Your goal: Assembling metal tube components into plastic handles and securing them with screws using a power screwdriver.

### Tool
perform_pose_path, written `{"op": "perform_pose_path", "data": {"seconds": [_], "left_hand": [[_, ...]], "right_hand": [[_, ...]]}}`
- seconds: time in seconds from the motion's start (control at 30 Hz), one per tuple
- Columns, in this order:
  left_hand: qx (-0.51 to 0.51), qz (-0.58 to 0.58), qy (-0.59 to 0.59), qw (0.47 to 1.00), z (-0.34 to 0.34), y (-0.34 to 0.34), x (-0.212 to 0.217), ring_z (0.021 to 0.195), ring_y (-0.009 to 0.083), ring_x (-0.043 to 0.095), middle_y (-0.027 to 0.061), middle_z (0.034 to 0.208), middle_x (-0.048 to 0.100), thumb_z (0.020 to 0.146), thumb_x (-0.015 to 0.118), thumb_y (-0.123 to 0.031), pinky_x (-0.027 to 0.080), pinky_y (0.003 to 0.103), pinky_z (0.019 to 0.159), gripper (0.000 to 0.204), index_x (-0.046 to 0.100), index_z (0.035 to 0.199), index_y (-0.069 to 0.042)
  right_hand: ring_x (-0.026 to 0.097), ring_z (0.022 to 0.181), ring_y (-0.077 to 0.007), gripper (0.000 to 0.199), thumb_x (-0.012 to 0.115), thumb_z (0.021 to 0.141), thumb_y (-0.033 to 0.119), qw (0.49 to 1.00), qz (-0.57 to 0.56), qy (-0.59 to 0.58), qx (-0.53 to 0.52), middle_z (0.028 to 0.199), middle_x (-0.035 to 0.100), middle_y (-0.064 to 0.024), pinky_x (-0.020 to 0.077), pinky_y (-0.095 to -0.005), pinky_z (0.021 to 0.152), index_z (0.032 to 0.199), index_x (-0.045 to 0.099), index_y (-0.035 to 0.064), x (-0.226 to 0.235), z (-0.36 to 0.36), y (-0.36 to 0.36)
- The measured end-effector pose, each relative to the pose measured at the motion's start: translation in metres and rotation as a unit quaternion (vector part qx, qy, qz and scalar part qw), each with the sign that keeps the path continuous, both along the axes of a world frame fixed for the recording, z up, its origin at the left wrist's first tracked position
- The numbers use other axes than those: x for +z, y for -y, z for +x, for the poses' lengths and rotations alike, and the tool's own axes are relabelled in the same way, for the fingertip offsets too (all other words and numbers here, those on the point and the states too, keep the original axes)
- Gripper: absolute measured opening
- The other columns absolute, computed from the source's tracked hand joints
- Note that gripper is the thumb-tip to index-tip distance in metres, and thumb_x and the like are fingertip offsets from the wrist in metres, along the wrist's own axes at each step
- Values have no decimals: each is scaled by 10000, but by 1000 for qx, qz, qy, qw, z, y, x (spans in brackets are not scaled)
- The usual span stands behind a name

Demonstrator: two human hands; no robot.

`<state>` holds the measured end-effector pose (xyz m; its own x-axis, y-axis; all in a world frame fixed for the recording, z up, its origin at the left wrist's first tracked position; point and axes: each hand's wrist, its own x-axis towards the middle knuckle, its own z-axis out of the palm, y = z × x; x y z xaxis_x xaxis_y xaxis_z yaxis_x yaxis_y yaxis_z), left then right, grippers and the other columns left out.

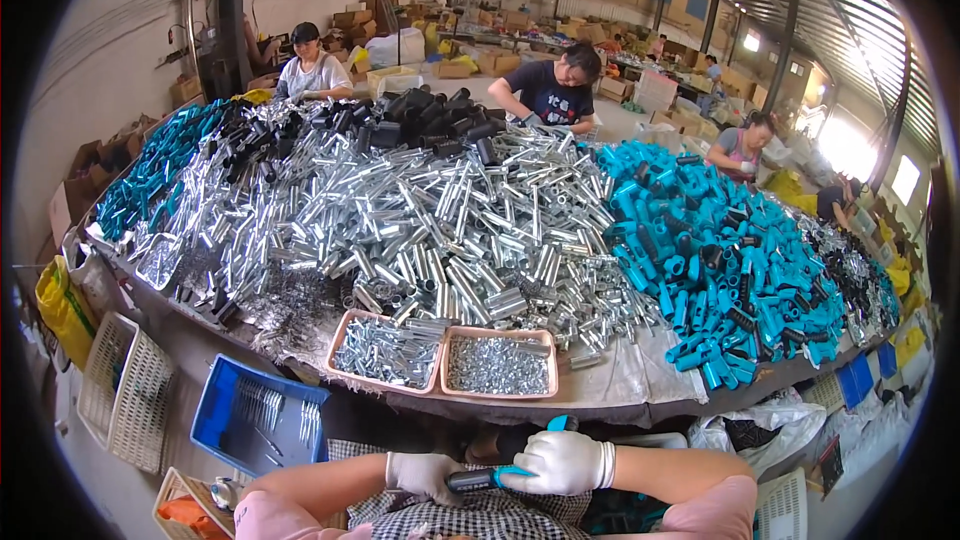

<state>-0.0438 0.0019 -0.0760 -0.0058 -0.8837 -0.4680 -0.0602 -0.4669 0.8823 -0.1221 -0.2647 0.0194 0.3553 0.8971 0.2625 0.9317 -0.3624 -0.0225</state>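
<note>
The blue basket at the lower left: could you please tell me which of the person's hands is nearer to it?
Left. The left hand is to the right of the blue basket; the right hand is farther right.

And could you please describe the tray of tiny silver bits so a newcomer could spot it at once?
Start with the big table heaped with silver, black and teal parts. At its near edge sit two peach-pink trays side by side; it is the right-hand tray. Its bits are much shorter than the slender metal pieces in the left-hand tray.
</note>
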Motion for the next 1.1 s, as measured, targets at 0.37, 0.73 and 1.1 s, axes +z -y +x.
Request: {"op": "perform_pose_path", "data": {"seconds": [0.37, 0.73, 1.1], "left_hand": [[-124, -102, -198, 967, -4, -2, -60, 913, 84, 470, -55, 977, 552, 684, 728, -81, 444, 265, 845, 474, 594, 1124, 36], [84, -17, 447, 890, -1, -13, 32, 746, 373, 679, 175, 744, 678, 773, 730, -270, 532, 475, 691, 309, 656, 994, -67], [101, -252, 782, 560, 64, -18, 71, 593, 211, 608, 19, 665, 547, 711, 635, -205, 490, 365, 495, 147, 596, 819, -113]], "right_hand": [[558, 660, -166, 285, 556, 853, 237, 992, -22, 42, 120, 735, 522, 0, 440, -323, 616, 1085, 642, 96, 5, 4, -17], [691, 762, -296, 431, 736, 781, 296, 899, 143, -345, -230, 880, 690, -143, 563, -373, 704, 1189, 672, 174, -19, 1, -18], [695, 871, -259, 757, 567, 952, 524, 144, 517, -839, -91, 1187, 629, -236, 580, -442, 798, 1437, 399, -32, -31, -10, -38]]}}
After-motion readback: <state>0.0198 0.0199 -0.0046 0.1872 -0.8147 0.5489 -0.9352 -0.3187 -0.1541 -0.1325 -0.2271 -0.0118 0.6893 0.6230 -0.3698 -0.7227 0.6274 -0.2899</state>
